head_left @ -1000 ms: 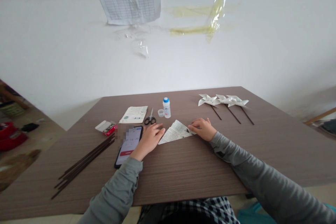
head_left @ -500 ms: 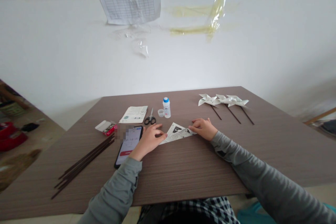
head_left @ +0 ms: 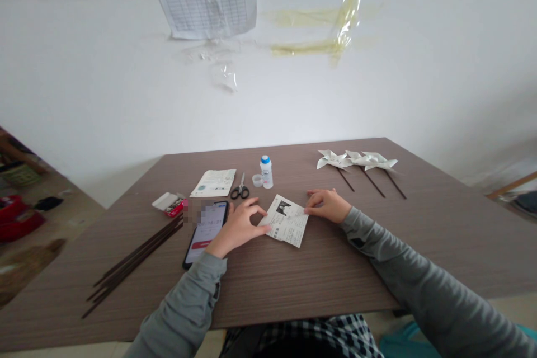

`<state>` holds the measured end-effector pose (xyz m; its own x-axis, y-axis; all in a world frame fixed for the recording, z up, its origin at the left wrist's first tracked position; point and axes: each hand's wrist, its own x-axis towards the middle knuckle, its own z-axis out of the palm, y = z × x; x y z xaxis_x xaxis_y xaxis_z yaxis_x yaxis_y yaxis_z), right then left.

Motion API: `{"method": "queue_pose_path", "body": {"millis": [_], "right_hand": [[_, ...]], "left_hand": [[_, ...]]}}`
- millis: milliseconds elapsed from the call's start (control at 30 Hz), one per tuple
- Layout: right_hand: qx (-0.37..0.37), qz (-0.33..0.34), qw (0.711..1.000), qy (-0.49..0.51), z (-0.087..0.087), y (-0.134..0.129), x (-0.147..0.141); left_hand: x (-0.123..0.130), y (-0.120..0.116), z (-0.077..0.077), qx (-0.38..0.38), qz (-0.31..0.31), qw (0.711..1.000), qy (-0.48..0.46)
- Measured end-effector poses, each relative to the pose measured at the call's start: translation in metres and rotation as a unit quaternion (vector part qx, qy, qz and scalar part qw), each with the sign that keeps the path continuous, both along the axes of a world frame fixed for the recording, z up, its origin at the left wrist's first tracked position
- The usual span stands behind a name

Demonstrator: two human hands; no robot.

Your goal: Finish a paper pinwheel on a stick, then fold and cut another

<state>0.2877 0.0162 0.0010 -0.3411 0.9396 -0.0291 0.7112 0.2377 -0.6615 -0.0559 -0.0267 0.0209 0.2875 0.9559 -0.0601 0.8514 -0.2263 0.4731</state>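
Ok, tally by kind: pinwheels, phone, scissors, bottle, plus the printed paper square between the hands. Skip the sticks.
Pinwheels: 3
Phone: 1
Scissors: 1
Bottle: 1
Paper square: 1
Total: 7

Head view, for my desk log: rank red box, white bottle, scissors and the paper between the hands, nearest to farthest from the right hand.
1. Paper: touching the right hand, on its left.
2. White bottle: beyond the paper.
3. Scissors: left of the bottle.
4. Red box: farther left.
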Motion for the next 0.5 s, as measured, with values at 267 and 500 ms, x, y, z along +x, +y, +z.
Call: {"method": "queue_pose_path", "body": {"millis": [267, 500], "right_hand": [[0.035, 0.049, 0.998, -0.037, -0.010, 0.001, 0.004], [0.100, 0.107, 0.988, -0.037, -0.017, 0.008, 0.005]], "left_hand": [[-0.003, -0.001, -0.001, 0.000, -0.011, 1.000, 0.006], [0.001, -0.002, -0.004, 0.020, -0.009, 0.999, 0.025]]}}
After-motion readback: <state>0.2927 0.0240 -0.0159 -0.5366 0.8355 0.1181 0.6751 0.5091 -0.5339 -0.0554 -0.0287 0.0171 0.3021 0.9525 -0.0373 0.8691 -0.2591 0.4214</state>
